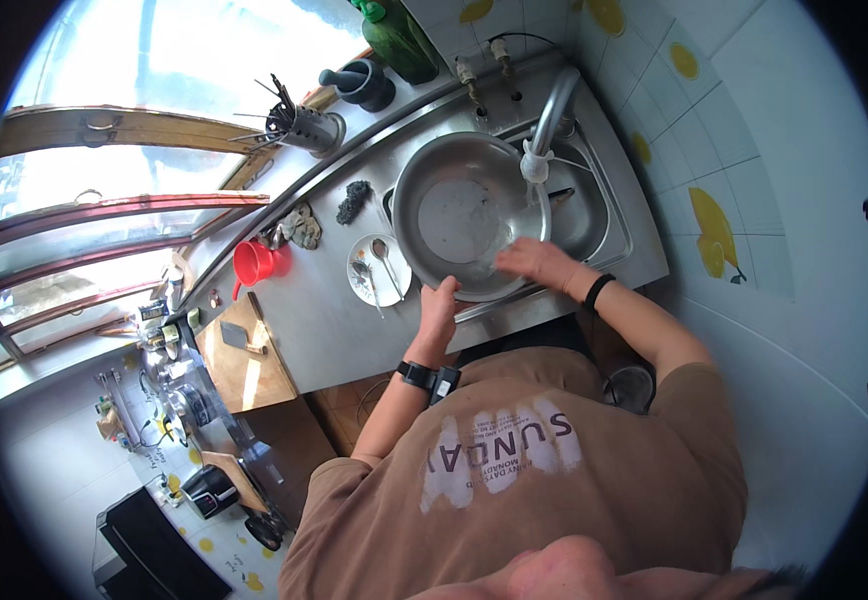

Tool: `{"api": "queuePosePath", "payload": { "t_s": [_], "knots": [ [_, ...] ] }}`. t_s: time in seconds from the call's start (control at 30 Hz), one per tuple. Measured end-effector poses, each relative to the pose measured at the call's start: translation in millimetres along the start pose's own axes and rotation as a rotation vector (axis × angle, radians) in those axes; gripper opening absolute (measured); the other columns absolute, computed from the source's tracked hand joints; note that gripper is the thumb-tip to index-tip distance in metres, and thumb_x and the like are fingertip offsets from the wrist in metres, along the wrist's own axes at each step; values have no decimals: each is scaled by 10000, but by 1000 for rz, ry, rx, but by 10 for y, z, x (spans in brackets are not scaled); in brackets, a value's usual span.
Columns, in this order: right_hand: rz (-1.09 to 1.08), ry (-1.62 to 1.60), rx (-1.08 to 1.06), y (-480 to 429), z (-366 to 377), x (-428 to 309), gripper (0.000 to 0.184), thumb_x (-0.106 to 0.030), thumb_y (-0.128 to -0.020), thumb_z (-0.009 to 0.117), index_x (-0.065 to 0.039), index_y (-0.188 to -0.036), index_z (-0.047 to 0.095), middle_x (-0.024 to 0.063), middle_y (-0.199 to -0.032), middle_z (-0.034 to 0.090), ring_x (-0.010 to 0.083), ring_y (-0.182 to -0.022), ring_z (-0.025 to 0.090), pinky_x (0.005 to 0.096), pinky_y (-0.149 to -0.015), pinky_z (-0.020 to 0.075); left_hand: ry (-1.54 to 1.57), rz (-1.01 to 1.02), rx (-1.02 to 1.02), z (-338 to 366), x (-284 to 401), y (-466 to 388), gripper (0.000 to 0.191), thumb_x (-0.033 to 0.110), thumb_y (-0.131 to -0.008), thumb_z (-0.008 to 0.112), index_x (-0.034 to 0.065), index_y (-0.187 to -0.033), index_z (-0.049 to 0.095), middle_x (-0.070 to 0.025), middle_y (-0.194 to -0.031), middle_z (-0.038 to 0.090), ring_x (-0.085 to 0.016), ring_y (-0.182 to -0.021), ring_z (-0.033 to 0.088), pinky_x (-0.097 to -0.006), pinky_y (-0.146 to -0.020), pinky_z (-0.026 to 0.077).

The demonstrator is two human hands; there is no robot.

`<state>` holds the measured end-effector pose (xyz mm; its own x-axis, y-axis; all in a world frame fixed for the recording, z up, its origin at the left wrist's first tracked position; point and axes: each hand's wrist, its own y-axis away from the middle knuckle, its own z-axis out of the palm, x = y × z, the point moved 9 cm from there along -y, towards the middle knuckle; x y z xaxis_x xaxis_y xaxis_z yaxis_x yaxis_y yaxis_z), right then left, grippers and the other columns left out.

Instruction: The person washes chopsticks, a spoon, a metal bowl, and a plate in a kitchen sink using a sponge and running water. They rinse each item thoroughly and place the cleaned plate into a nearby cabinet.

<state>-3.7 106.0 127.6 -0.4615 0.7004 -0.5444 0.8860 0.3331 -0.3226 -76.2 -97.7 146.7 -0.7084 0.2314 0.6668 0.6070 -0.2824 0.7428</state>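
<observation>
A wide stainless steel basin (458, 217) rests over the sink (591, 225). My left hand (440, 296) grips the basin's front rim, thumb on top. Over the rim's right front side reaches my right hand (535, 262), its blurred fingers inside the basin near splashing water. Whether those fingers hold anything is not visible. From the curved metal faucet (554, 112), with a white cover on its spout (536, 165), water runs into the basin. A little water and small dark specks lie on the basin's bottom.
Left of the basin lie a white plate (359, 289) with two spoons, a steel wool scourer (354, 202), a crumpled rag (301, 227) and a red ladle (254, 262). A cleaver (234, 335) rests on a wooden cutting board (231, 367). A mortar (370, 86) stands on the sill.
</observation>
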Motion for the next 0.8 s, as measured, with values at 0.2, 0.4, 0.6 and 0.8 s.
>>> {"api": "queuePosePath", "payload": {
  "t_s": [0.2, 0.4, 0.6, 0.8],
  "knots": [
    [-14, 145, 146, -104, -151, -122, 311, -181, -928, 722, -146, -1234, 761, 18, -1244, 776, 260, -1140, 743, 397, -969, 623, 59, 89, 54, 19, 30, 35, 406, 131, -1015, 574, -51, -1377, 570, -154, -1306, 625, -283, -1130, 695, -450, -880, 650],
    [81, 88, 35, -170, 6, -225, 376, -178, -931, 713, -158, -1305, 742, 24, -1356, 757, 246, -1188, 731, 383, -1058, 583, 35, 37, 115, -67, -55, -26, 365, 87, -963, 601, -58, -1296, 564, -173, -1208, 641, -275, -996, 730, -419, -663, 690],
    [-20, 10, -30, -107, -99, -135, 407, -130, -926, 669, -138, -1325, 747, 48, -1439, 729, 278, -1191, 742, 391, -1036, 599, 100, 49, -41, 265, -224, -26, 561, 113, -994, 637, 48, -1520, 453, -129, -1318, 657, -228, -1165, 682, -398, -807, 669],
    [126, -231, -95, -115, -50, -366, 476, -110, -1023, 615, -115, -1497, 661, 101, -1578, 639, 290, -1414, 620, 440, -1244, 457, 140, 115, 251, 76, -436, -58, 312, 120, -991, 551, 8, -1275, 612, -101, -1105, 654, -227, -940, 695, -365, -677, 569]
  ]
}}
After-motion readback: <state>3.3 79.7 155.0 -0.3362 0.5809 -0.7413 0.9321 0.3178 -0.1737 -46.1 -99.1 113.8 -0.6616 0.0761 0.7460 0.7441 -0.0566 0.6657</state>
